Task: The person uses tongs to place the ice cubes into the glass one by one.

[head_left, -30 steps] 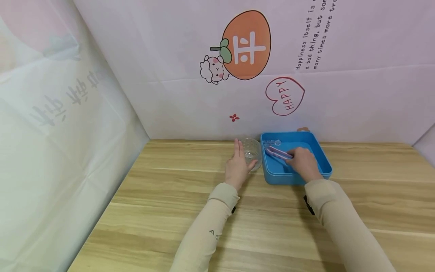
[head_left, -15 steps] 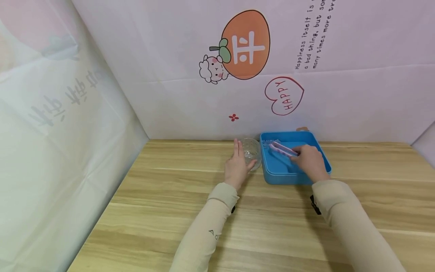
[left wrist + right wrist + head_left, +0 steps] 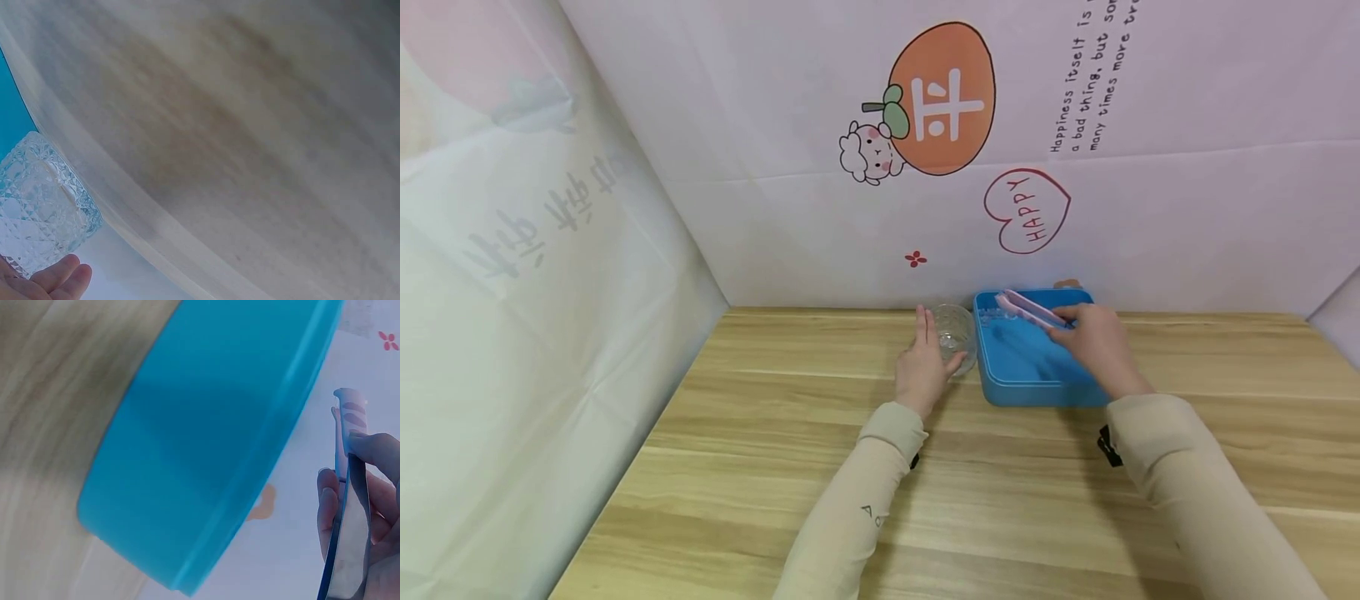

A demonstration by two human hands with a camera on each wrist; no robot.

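My right hand (image 3: 1099, 348) grips a pair of tongs (image 3: 1036, 311) with pink ends and, in the right wrist view, a metal handle (image 3: 350, 556). The tongs are raised above a blue box (image 3: 1045, 393). A clear bit shows at their tips, too small to identify. Several small clear pieces (image 3: 988, 316) lie in the box's back left corner. To the box's left stands a clear patterned glass (image 3: 957, 329). My left hand (image 3: 919, 373) rests against it, fingers straight along its left side and thumb at the front. Facets of the glass (image 3: 44, 200) show up close in the left wrist view.
The box stands on a wood-grain table (image 3: 760, 467), close to the back wall sheet (image 3: 820, 242). A second white sheet (image 3: 550, 333) hangs along the table's left side. The glass and the box stand side by side.
My right hand has lifted the tongs up out of the box and moved slightly right and back. My left hand and the glass have stayed put.
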